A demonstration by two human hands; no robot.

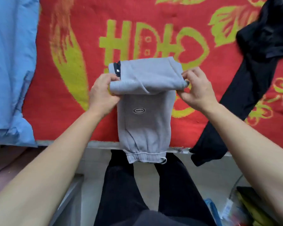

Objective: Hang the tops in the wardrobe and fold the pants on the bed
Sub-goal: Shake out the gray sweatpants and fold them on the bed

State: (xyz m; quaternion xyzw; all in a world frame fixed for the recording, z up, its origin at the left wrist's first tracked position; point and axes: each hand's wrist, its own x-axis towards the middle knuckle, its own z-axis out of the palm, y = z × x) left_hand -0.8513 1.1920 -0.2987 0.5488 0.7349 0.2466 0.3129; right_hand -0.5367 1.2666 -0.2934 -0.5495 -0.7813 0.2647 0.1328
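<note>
Red blanket under grey pants, fold ends in the pinch of left hand and right hand

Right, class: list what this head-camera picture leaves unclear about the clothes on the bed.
Head view:
- Grey sweatpants: upper end hidden under its own fold.
- Black garment: cut by the right edge; top or pants unclear.
- Floor clutter: blurred, lower right.
</note>
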